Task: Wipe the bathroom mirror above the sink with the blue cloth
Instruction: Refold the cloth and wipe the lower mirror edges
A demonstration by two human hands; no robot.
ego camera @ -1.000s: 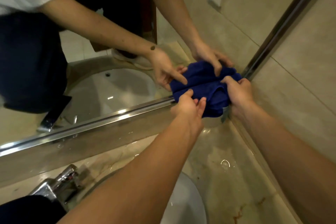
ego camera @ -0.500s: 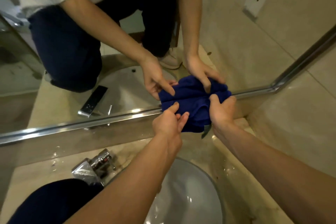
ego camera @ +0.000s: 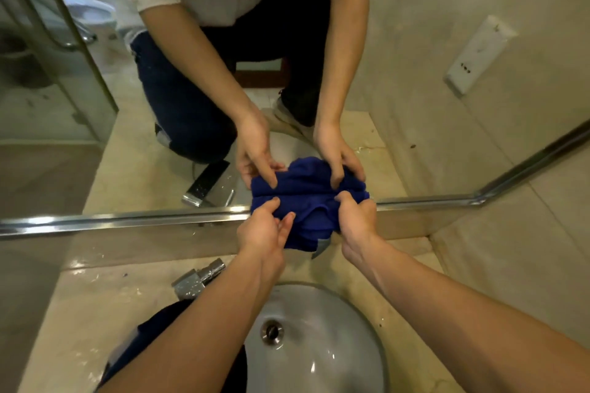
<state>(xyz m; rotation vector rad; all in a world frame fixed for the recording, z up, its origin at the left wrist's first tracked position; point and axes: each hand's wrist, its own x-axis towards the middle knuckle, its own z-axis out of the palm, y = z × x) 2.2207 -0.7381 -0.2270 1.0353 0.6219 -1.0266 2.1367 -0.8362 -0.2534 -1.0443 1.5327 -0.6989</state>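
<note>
The blue cloth (ego camera: 314, 220) is bunched against the bottom edge of the mirror (ego camera: 399, 57), near its lower right corner. My left hand (ego camera: 263, 233) presses on the cloth's left side with its fingers on the fabric. My right hand (ego camera: 357, 217) grips the cloth's right side. A grey tag hangs from the cloth's lower edge. The mirror shows the reflection of both hands and the cloth just above the chrome frame strip (ego camera: 127, 220).
A white sink basin (ego camera: 322, 344) with a metal drain lies below my arms. A chrome faucet (ego camera: 198, 279) stands on the marble counter (ego camera: 79, 313) to the left. A tiled wall (ego camera: 526, 265) closes the right side. A wall socket shows in the reflection.
Both hands and the cloth have slid left along the mirror's bottom edge, away from the right corner. The view has tilted down, showing more of the sink.
</note>
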